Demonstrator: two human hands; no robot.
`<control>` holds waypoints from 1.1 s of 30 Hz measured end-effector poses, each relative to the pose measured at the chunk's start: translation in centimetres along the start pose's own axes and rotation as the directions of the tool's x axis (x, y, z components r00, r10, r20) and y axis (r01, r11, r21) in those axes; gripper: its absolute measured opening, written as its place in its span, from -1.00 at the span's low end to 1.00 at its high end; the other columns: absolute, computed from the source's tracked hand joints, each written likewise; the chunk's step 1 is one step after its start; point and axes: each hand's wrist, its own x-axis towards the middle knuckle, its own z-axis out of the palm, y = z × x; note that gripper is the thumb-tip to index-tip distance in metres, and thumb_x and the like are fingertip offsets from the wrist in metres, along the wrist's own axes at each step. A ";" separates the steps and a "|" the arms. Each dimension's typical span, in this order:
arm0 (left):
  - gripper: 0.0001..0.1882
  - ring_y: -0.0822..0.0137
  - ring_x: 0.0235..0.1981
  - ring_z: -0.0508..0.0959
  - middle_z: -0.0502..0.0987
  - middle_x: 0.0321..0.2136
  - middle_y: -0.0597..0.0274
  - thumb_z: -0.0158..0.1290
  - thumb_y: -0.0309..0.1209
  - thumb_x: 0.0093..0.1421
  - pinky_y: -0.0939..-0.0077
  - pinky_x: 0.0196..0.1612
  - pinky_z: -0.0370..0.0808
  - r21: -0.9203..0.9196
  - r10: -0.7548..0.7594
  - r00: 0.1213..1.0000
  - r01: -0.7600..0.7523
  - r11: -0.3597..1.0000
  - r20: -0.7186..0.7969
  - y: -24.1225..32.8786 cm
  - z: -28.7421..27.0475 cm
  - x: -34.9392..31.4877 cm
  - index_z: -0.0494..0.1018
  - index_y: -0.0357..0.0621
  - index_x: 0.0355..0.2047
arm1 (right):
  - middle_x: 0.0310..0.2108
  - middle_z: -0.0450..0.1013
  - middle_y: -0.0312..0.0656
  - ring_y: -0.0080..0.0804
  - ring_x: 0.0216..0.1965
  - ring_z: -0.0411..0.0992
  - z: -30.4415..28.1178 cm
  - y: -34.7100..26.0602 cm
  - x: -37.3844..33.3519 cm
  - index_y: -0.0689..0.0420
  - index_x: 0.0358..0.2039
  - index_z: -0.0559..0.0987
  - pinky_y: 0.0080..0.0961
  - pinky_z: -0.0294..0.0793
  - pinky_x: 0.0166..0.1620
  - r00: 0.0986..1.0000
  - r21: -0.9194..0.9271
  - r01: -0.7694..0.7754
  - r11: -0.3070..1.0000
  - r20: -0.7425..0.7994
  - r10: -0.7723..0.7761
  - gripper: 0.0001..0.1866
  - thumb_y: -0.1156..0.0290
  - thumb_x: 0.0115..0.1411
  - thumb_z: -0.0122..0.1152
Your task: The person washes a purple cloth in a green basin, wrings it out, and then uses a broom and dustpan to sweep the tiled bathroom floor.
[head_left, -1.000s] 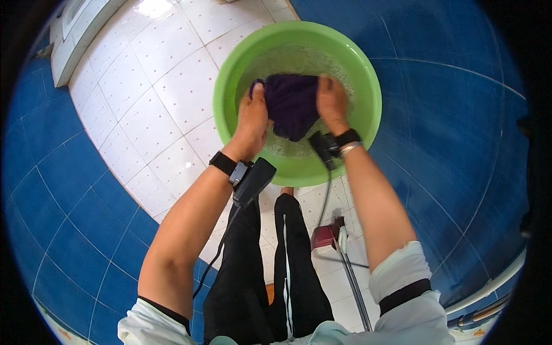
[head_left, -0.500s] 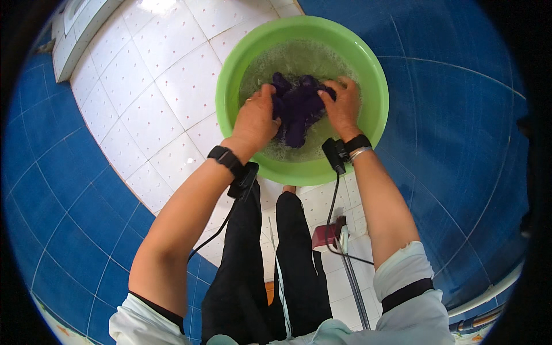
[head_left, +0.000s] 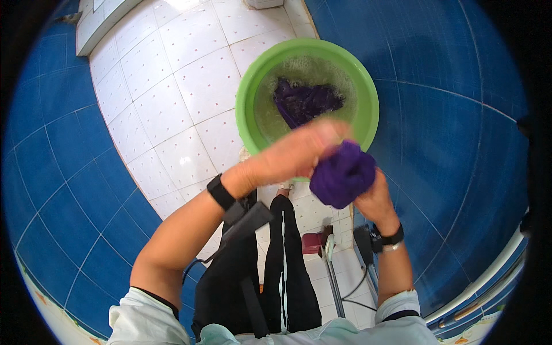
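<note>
A light green plastic basin [head_left: 245, 109] of cloudy, foamy water stands on the floor in front of me. Dark purple cloth [head_left: 307, 102] lies partly sunk in that water. Above the basin's near right rim, a wet bunch of purple cloth [head_left: 339, 178] is held up by my right hand [head_left: 376, 198], whose fingers are mostly hidden behind it. My left hand [head_left: 293, 150] reaches across to the bunch's upper left side, blurred by motion, its grip unclear. Whether bunch and sunken cloth are one piece is hidden behind that hand.
White speckled floor tiles [head_left: 172, 86] stretch to the left, and a blue tiled wall [head_left: 437, 144] rises close on the right. A dark red object [head_left: 312, 242] and a metal pole [head_left: 333, 282] are beside my legs. Cabled black devices [head_left: 247, 223] hang at both wrists.
Both hands have come up out of the basin toward me. A bunch of purple cloth is now raised in my right hand, while dark cloth stays in the water. The view has shifted slightly.
</note>
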 end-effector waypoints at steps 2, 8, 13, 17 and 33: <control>-0.37 0.36 -0.14 0.45 0.49 -0.27 0.16 -0.34 0.10 0.29 0.41 -0.01 0.37 -0.010 0.119 0.989 -0.120 0.993 -0.093 -1.1 -2.1 1.1 0.19 -0.16 0.12 | -0.16 0.48 -0.02 -0.19 -0.11 0.46 -1.1 -1.9 -2.5 0.23 -0.08 0.46 -0.36 0.39 0.00 0.989 -0.099 0.144 0.985 -0.024 -0.147 -0.51 0.48 -0.08 0.37; -0.36 -0.02 -0.13 0.47 0.53 -0.33 -0.06 -0.50 0.02 0.34 0.25 -0.02 0.34 0.811 0.024 0.999 -0.036 0.583 0.027 -5.9 -4.4 3.2 0.44 -0.21 -0.09 | -0.08 0.44 -0.04 -0.25 -0.08 0.43 -4.6 -4.8 -5.2 0.28 0.01 0.40 -0.37 0.41 -0.01 0.897 0.171 0.200 0.965 -0.427 -0.110 -0.52 0.52 0.05 0.26; -0.39 -0.21 -0.26 0.46 0.51 -0.49 -0.21 -0.44 0.01 0.32 0.08 -0.11 0.35 0.851 -0.060 0.958 0.277 0.447 -0.280 -6.1 -4.9 -0.5 0.47 -0.22 -0.22 | -0.36 0.54 -0.15 -0.50 -0.32 0.45 -4.1 1.6 4.8 0.31 -0.31 0.58 -0.55 0.42 -0.22 0.915 -0.260 -0.297 0.919 -0.351 0.197 -0.74 0.41 0.04 0.33; -0.32 -0.12 -0.39 0.49 0.49 -0.60 -0.10 -0.37 0.15 0.27 0.15 -0.10 0.32 0.957 0.114 0.976 0.156 0.244 -0.188 -4.9 -3.3 -2.2 0.46 -0.27 -0.29 | -0.12 0.45 0.01 -0.22 -0.10 0.43 -0.3 6.0 7.8 0.25 -0.08 0.47 -0.43 0.40 -0.05 0.894 -0.357 -0.401 0.844 -0.352 0.276 -0.50 0.42 -0.05 0.38; -0.01 0.01 0.23 0.18 0.23 0.14 -0.06 0.30 -0.23 -0.11 0.22 0.21 0.19 0.982 0.350 0.935 -0.014 0.190 -0.055 -3.5 -2.9 -5.1 -0.02 -0.07 0.26 | -0.23 0.45 -0.11 -0.38 -0.20 0.44 3.7 -8.5 -2.1 0.30 -0.24 0.46 -0.54 0.40 -0.10 0.990 -0.050 0.076 0.996 -0.113 -0.081 -0.54 0.67 -0.28 0.25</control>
